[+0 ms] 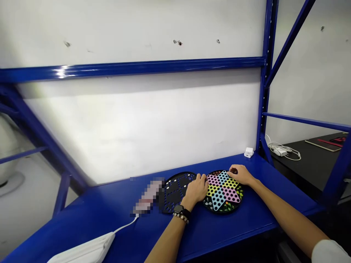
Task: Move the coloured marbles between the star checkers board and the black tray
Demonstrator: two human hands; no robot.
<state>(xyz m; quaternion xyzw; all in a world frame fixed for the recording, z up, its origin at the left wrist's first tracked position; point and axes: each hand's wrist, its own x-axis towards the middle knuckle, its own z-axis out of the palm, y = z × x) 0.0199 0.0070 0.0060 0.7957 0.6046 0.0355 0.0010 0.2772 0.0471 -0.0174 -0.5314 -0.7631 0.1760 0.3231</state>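
A star-shaped Chinese checkers board (221, 189), with pink, yellow and blue points full of dark holes, lies over a round black tray (227, 212). Green, white and reddish bits show in the tray around the star. The curled fingers of my left hand (196, 188) grip the board's left edge. My right hand (241, 174) pinches its upper right edge; the fingertips are partly hidden. Left of it, partly behind my left hand, lies a second round black piece (174, 190) with slots and a few white spots.
A pixelated pinkish object (149, 197) lies to the left, joined by a white cable (124, 226) to a white power strip or box (85, 250). White adapters (249, 152) stand at the back right of the blue table (115, 199). Blue frame posts (262, 91) rise at the sides.
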